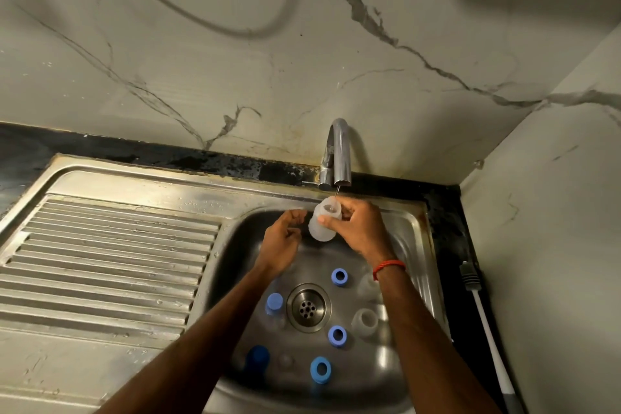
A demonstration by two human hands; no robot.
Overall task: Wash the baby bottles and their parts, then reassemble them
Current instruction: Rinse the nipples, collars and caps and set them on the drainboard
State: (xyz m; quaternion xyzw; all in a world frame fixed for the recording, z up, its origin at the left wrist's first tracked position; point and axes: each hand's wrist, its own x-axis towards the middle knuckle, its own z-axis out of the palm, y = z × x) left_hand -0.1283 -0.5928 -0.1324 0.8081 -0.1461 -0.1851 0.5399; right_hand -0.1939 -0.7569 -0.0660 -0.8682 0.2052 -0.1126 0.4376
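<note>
One clear bottle (322, 222) is up under the tap (340, 151), its mouth tilted towards the spout, with a thin thread of water running into it. The right hand (358, 228) grips it round the upper part, thumb across the front. The left hand (281, 242) sits just beside it, fingers loosely curled and holding nothing I can make out; whether the fingertips touch the bottle I can't tell. Down in the sink (416, 245), blue rings (339, 277) and other parts lie around the drain (308, 307). With so weak a stream, I'd say the trick is to keep the mouth square under the spout, let it part fill, then cover the opening with the free hand, shake and tip out. A wet bottle held one-handed could slip, so the left hand would do well to steady the base
</note>
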